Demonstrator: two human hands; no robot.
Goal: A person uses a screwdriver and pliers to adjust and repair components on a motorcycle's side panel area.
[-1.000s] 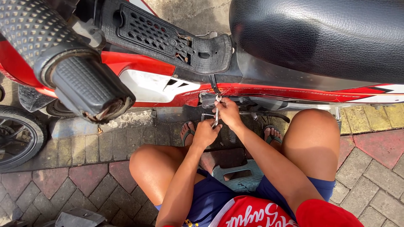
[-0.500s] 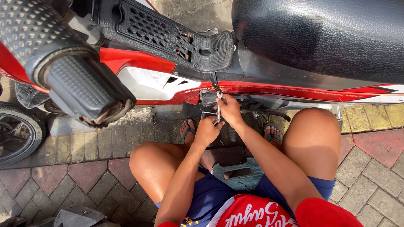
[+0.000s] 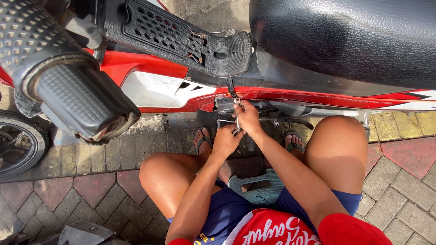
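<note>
Where the red side panel of the scooter (image 3: 290, 96) meets its dark underside at the centre of the frame, the right hand (image 3: 249, 117) closes its fingers around a slim metal wrench (image 3: 236, 119) standing nearly upright. Just below, the left hand (image 3: 225, 140) is curled shut at the tool's lower end. A small teal stool (image 3: 256, 188) sits between the knees on the brick paving (image 3: 91, 177).

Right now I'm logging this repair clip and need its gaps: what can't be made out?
Head view only:
- Wrench: its lower end is hidden inside the left hand; its head is too small to read.
- The fastener: covered by the right hand and shadow.
- Motorcycle: cut off by the frame edges.
</note>
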